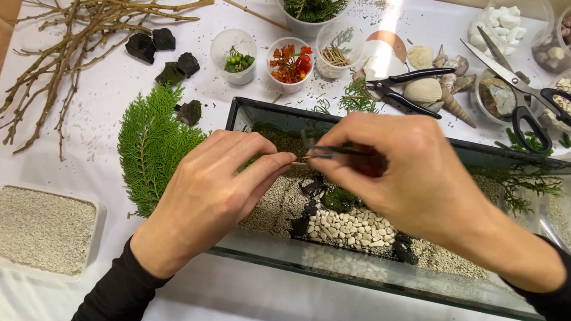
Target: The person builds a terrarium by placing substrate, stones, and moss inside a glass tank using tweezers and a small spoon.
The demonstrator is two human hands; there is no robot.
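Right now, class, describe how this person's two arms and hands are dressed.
Both arms wear long, close-fitting black sleeves that end at the wrists. The left hand and right hand are bare: no gloves, rings, watch or bracelet show.

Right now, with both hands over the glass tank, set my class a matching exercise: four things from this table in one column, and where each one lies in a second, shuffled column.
Things
1. scissors
2. bare twigs
3. tray of sand
4. white pebbles

Places
A. near left corner of the table
B. inside the glass tank, under the right hand
C. far left of the table
D. far right, across clear bowls

Pairs: 1-D, 2-C, 3-A, 4-B
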